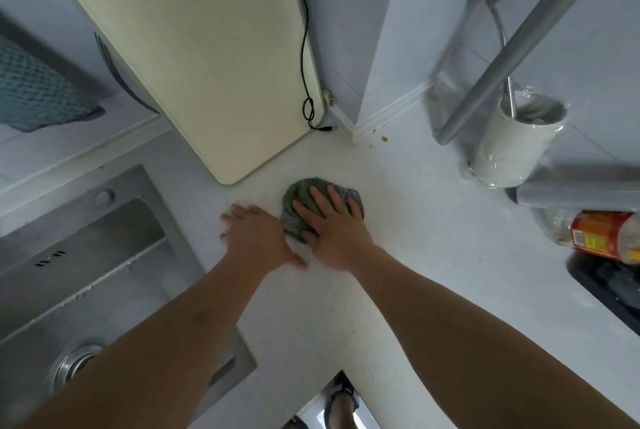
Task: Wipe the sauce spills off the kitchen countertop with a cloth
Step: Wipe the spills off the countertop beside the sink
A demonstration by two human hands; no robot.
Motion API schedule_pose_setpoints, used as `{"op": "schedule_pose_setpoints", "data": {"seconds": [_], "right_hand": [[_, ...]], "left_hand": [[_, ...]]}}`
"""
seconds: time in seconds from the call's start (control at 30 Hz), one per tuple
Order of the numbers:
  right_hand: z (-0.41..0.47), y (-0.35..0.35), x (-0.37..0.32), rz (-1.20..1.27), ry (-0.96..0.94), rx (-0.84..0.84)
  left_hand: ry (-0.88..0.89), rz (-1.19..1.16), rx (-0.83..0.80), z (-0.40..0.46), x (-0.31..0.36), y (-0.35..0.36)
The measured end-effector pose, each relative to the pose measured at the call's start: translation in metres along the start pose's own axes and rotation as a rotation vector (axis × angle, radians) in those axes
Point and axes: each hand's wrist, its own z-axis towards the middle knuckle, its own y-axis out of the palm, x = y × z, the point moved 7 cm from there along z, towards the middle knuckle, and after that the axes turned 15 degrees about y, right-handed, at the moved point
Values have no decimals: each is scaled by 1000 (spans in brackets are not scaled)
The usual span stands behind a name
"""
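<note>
The right hand [332, 231] presses a grey-green cloth [304, 200] flat on the white counter [433, 238], fingers spread. The left hand [258, 238] rests at its nine o'clock, fingers straight and together. Brown sauce spots [383, 138] lie at one o'clock.

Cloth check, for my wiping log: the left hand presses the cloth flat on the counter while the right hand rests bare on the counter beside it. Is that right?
Not quite: the hands are swapped. In the head view the right hand presses the cloth flat on the counter, with straight fingers, while the left hand rests bare on the counter beside it.
</note>
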Motion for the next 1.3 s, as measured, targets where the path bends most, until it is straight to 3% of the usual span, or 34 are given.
{"op": "schedule_pose_setpoints", "data": {"seconds": [0.1, 0.2, 0.33, 0.4, 0.53, 0.67, 0.77, 0.9, 1.1, 1.17, 1.3], "right_hand": [[-16, -3, 78, 2, 150, 50], [-21, -13, 160, 41, 433, 46], [-3, -16, 167, 157, 713, -3], [8, -16, 128, 176, 688, -59], [0, -4, 19, 99, 305, -25], [-46, 20, 1, 50, 76, -41], [-67, 23, 56, 83, 152, -3], [-92, 23, 145, 144, 393, 14], [-103, 1, 228, 310, 833, 65], [-91, -7, 212, 271, 823, 111], [-44, -22, 163, 219, 550, 169]], "left_hand": [[3, 1, -19, -1, 1, -1], [0, 5, -31, -2, 3, -2], [-12, 9, -31, 0, 2, -3], [-11, 18, -21, 2, 3, -1], [-30, 26, 34, 4, -5, 1], [-33, 13, 75, 1, -3, 5], [-18, 37, 46, -4, 5, 1], [77, 162, 21, -8, 43, -5], [154, 24, 74, 9, 68, -20], [117, 33, 57, 14, 61, -23], [166, 85, 25, 23, 51, -15]]}}
